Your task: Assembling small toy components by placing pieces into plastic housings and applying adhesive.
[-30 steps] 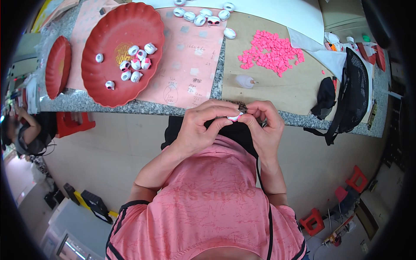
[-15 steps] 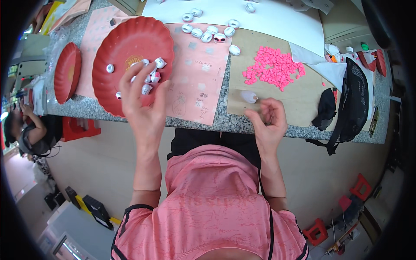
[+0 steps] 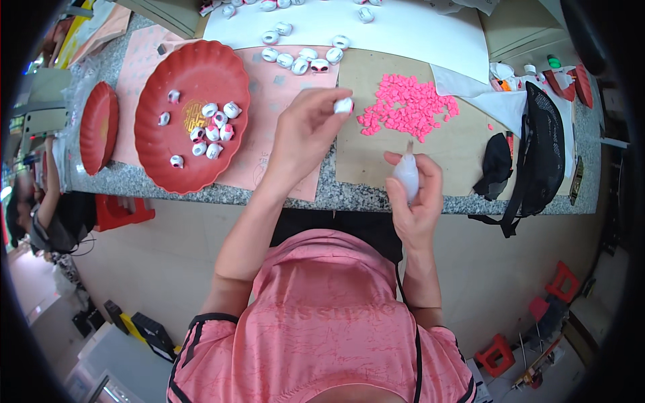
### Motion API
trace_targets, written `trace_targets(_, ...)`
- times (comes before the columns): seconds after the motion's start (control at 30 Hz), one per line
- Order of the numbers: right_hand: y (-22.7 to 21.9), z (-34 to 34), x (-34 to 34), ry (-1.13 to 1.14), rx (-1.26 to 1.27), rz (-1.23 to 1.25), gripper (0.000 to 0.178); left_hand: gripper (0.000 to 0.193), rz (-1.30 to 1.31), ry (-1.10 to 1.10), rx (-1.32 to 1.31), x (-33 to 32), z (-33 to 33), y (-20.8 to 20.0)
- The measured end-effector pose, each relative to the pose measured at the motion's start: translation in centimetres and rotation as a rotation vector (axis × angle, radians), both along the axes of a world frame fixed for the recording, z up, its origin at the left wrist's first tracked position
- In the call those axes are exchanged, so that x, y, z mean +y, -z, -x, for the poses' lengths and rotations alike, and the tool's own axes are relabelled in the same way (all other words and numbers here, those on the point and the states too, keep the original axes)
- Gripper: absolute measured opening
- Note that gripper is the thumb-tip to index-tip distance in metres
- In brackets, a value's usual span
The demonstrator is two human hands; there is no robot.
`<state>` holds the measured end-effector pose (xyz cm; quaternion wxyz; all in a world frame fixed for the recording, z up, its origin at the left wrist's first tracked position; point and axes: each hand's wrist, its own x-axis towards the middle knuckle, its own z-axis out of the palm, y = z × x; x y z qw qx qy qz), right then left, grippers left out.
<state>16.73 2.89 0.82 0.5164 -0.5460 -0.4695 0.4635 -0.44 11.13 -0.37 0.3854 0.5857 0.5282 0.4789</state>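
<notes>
L hand (image 3: 304,133) pinches sm wht pc (image 3: 343,105) at fingertips, R hand (image 3: 419,205) curled rnd bottle (image 3: 406,176).

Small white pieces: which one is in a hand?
The white piece pinched by the left hand; the others lie in the large red dish or on sheets.

From the left hand (image 3: 302,131), which holds a bead (image 3: 343,105), the plate (image 3: 161,80) lies at nine o'clock on the desk (image 3: 363,198), with the dish (image 3: 98,127) beyond. Beads (image 3: 213,132) sit in the plate, most toward its four o'clock. Others lie at twelve, on the paper (image 3: 269,80) and the sheet (image 3: 416,37) behind. Pieces (image 3: 410,104) lie between two and three; the bag (image 3: 543,141) at three; the bottle (image 3: 406,176), in the right hand (image 3: 423,201), at four.
</notes>
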Motion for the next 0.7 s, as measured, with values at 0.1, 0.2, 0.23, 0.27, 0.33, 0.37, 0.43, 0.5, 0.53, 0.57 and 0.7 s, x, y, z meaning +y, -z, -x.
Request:
trace_targets(0.1, -0.8, -0.5, -0.8, 0.024, -0.019, -0.071, 0.033, 0.025, 0.331, 0.145, -0.547, -3.4, 1.6, -1.3)
trace_targets(0.2, -1.2, -1.3, -0.8, -0.036, -0.157, -0.175, 0.034, 0.026, 0.422, 0.123, -0.583, -5.6, 2.2, -1.2)
trace_targets(0.23, -1.3, -1.3, -0.7, -0.058, -0.227, -0.234, 0.034, 0.027, 0.464, 0.121, -0.601, -6.0, 2.3, -1.1)
trace_targets(0.27, -1.4, -1.1, -0.7, -0.068, -0.228, -0.23, 0.034, 0.027, 0.466, 0.111, -0.605, -6.3, 2.4, -1.1)
trace_targets(0.33, -1.6, -0.6, -0.8, -0.057, -0.217, -0.238, 0.034, 0.028, 0.458, 0.111, -0.606, -6.8, 2.5, -1.1)
trace_targets(0.37, -1.6, -0.4, -0.8, -0.05, -0.212, -0.243, 0.034, 0.028, 0.453, 0.113, -0.606, -7.0, 2.5, -1.2)
trace_targets(0.43, -1.6, -0.3, -1.0, -0.054, -0.213, -0.23, 0.035, 0.028, 0.441, 0.119, -0.633, -7.1, 2.5, -1.2)
trace_targets(0.5, -1.6, -0.3, -1.1, -0.051, -0.21, -0.208, 0.037, 0.028, 0.414, 0.142, -0.677, -7.2, 2.4, -1.3)
trace_targets(0.53, -1.6, -0.2, -1.1, -0.052, -0.211, -0.207, 0.037, 0.028, 0.415, 0.141, -0.678, -7.2, 2.3, -1.3)
trace_targets(0.57, -1.6, -0.2, -1.1, -0.051, -0.211, -0.203, 0.037, 0.027, 0.401, 0.138, -0.662, -7.3, 2.3, -1.4)
trace_targets(0.7, -1.5, -0.2, -1.2, -0.046, -0.221, -0.193, 0.036, 0.027, 0.394, 0.142, -0.621, -7.4, 2.2, -1.7)
